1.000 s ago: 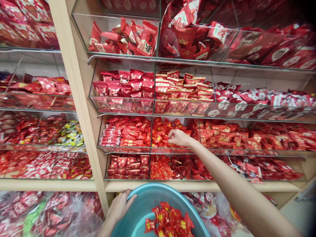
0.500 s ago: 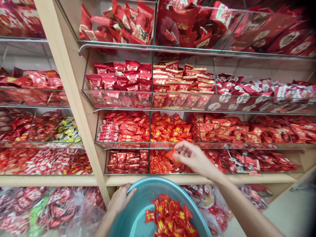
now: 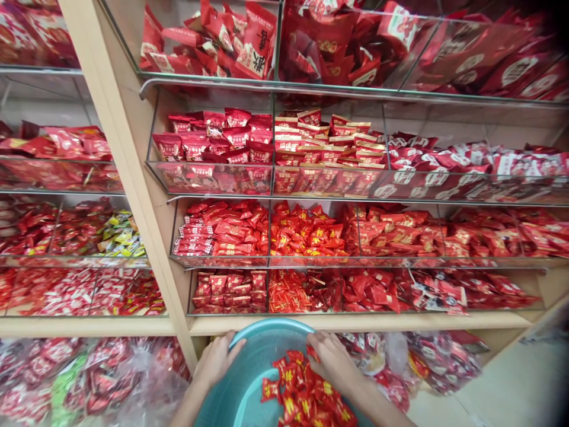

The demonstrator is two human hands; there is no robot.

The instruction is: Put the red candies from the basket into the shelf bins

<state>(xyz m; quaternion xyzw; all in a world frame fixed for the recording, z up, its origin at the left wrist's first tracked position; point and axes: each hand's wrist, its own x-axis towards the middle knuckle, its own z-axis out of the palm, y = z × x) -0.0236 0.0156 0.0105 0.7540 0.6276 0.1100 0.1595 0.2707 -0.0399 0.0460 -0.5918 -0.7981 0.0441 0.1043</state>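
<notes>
A teal plastic basket point(image 3: 271, 330) stands below the lowest shelf, with a heap of small red candy packets point(image 3: 306, 394) printed in yellow lying inside it. My left hand point(image 3: 216, 359) is closed over the left part of the basket's rim, thumb toward the inside. Over the right side of the basket is my right hand point(image 3: 333, 363), its fingers bent and pointing inward. A bit of a red candy packet point(image 3: 313, 354) shows between those fingers, just above the heap. My right palm and forearm hide part of the basket's right rim.
Clear-fronted shelves rise in tiers ahead, filled with red snack packets point(image 3: 306, 228). A wooden post point(image 3: 133, 178) divides them from the left-hand shelves. Plastic bags of packets point(image 3: 120, 379) lie low on the left; more bags point(image 3: 440, 362) lie at the right, on the tiled floor.
My right hand has come down from the front of the lower shelves to the basket, bringing a red packet. My left hand stays on the rim.
</notes>
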